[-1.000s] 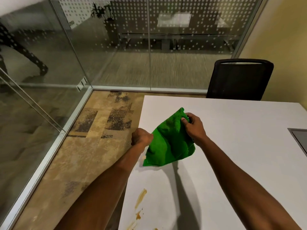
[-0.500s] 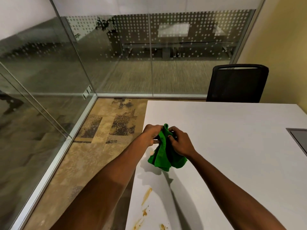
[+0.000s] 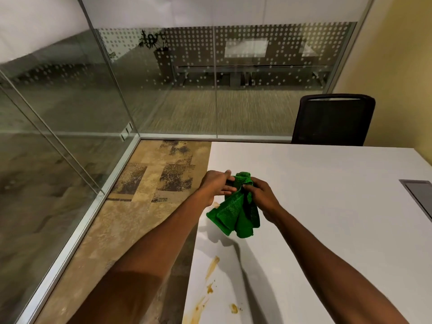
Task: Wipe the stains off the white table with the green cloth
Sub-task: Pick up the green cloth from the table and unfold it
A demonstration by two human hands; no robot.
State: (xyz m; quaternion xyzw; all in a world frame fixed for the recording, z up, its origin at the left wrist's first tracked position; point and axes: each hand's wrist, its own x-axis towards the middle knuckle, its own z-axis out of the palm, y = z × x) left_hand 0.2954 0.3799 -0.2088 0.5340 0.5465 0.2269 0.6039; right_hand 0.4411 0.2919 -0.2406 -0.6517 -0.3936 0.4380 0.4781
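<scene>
Both hands are raised above the near-left part of the white tabletop [image 3: 327,206], working the green cloth [image 3: 236,213] between them. The left hand [image 3: 216,185] sits at the cloth's upper left; its fingers [image 3: 228,190] are extended toward the right and lie against the bunched top of the fabric, with the thumb above, so the hand is partly closed on the cloth's upper edge rather than fisted. The right hand [image 3: 263,197] is curled over the cloth from the right side, fingers wrapped into the folds, gripping it firmly.

The cloth is gathered into loose vertical folds. Its top is pinched between the two hands and its lower part hangs free below them, clear of the surface, casting a shadow onto the tabletop just beneath and toward the viewer.

The stains [image 3: 211,265] remain on the tabletop, near its left edge and closer to the viewer than the cloth: one elongated brown-orange streak, smaller spots below it, a smeared patch at the bottom edge of the frame, and one separate blob to the right of that smear. The cloth is apart from all of them.

A grey recessed panel [image 3: 418,195] is set into the tabletop at the right edge of view. A black chair [image 3: 332,120] stands at the far side. Glass partitions [image 3: 163,90] enclose the room to the left and ahead, over patterned carpet [image 3: 145,183].
</scene>
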